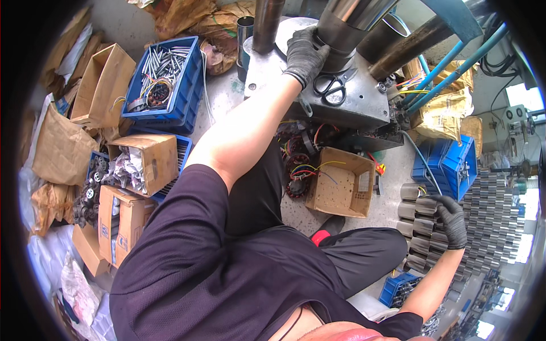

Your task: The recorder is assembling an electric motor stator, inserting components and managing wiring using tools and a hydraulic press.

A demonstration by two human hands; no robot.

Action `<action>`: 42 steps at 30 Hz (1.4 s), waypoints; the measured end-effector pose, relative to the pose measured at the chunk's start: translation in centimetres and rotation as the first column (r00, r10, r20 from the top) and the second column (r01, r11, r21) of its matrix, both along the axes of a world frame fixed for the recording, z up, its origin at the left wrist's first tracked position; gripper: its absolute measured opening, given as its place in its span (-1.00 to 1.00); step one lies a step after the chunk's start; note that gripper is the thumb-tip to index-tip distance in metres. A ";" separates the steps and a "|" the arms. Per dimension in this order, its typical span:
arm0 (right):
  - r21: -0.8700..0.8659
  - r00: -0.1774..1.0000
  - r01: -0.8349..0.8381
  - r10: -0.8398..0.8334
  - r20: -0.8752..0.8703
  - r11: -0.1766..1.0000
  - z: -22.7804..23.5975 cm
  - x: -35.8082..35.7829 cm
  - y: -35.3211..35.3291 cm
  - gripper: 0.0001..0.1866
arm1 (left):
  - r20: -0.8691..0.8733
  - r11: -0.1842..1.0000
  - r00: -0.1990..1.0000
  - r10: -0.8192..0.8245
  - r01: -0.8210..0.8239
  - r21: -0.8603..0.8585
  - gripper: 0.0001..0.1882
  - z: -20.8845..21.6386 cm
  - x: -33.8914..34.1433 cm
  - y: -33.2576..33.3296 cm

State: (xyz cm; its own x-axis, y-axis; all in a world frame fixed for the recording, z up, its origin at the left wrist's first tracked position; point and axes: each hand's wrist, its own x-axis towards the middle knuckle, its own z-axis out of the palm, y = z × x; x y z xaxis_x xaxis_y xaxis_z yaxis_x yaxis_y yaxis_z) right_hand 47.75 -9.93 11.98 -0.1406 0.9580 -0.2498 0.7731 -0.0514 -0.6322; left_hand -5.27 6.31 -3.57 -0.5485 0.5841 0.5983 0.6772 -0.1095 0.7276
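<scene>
My left hand [306, 55], in a dark grey glove, is closed against the side of a metal cylinder [341, 42] standing on the steel machine table [358, 102]. Some of its fingertips are hidden. Black-handled scissors [333, 90] lie on the table just right of that hand. Out to the right, my right hand [452, 223], also gloved, curls its fingers over a short metal sleeve [426, 206] at the near side of a large stack of metal sleeves [492, 221].
A cardboard box [341, 184] sits on the floor beside wound coils with coloured wires [298, 170]. Leftward are a blue crate of metal shafts [165, 68] and a carton [153, 165]. Blue crates [446, 165] stand right. Steel columns [266, 25] and blue pipes [455, 71] rise around the machine.
</scene>
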 end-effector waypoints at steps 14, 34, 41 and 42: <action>-0.202 0.994 0.014 0.009 0.113 0.979 1.0 -0.2 0.4 -0.71 | 0.097 0.989 0.987 -0.127 0.133 -0.063 -0.35 0.5 -0.2 -0.1; 0.416 0.998 0.064 -0.065 -0.011 0.907 -1.1 3.6 3.2 -0.79 | 0.119 0.993 0.986 -0.113 0.118 -0.031 -0.39 1.5 -0.1 -1.1; 0.843 0.804 0.009 -0.505 0.314 0.538 5.9 2.8 14.8 -0.53 | 0.391 0.875 0.837 -0.382 0.464 -0.139 -0.42 3.7 0.4 -3.3; 0.858 0.766 0.025 -0.561 0.313 0.514 6.4 4.2 17.6 -0.51 | 0.396 0.860 0.813 -0.426 0.500 -0.101 -0.46 3.3 0.4 -3.8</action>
